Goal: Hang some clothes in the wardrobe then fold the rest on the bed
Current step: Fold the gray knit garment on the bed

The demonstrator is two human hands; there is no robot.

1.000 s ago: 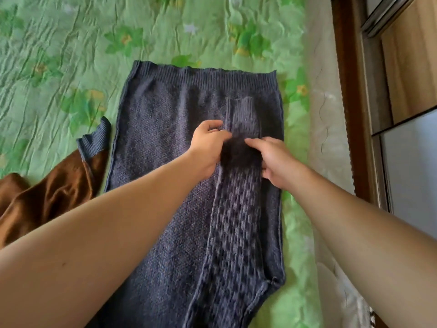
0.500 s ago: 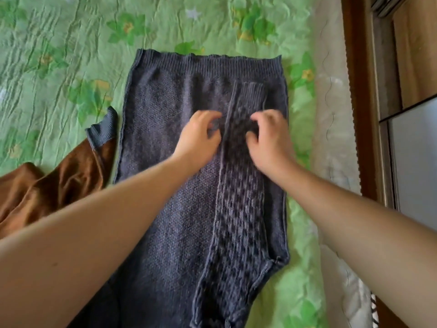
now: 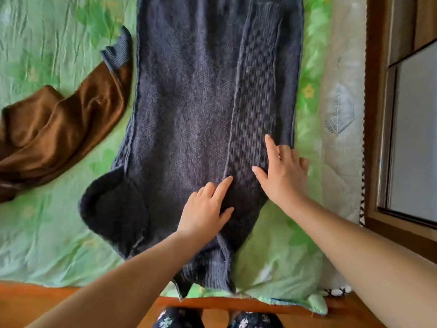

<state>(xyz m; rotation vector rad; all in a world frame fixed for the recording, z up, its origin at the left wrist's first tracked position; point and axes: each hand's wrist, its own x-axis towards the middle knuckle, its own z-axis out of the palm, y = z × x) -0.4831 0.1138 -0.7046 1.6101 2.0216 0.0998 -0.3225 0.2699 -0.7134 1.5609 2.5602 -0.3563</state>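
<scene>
A dark blue-grey knitted sweater [image 3: 196, 110] lies flat on the green floral bedsheet [image 3: 47, 233], its neck end toward me. One sleeve [image 3: 257, 95] is folded lengthwise over the body on the right side. My left hand [image 3: 205, 209] rests on the sweater near the sleeve's lower end, fingers straight. My right hand [image 3: 281, 174] presses flat on the folded sleeve and the sweater's right edge, fingers spread.
A brown garment [image 3: 54, 133] with a blue-grey ribbed cuff lies crumpled on the sheet at the left. The bed's wooden front edge [image 3: 71, 297] runs below, my slippers under it. A wooden wardrobe frame [image 3: 376, 114] stands along the right.
Both hands have slid down the folded sleeve toward me, from the sweater's middle to its near end, and flattened out. My head has tilted down, showing the bed's front edge.
</scene>
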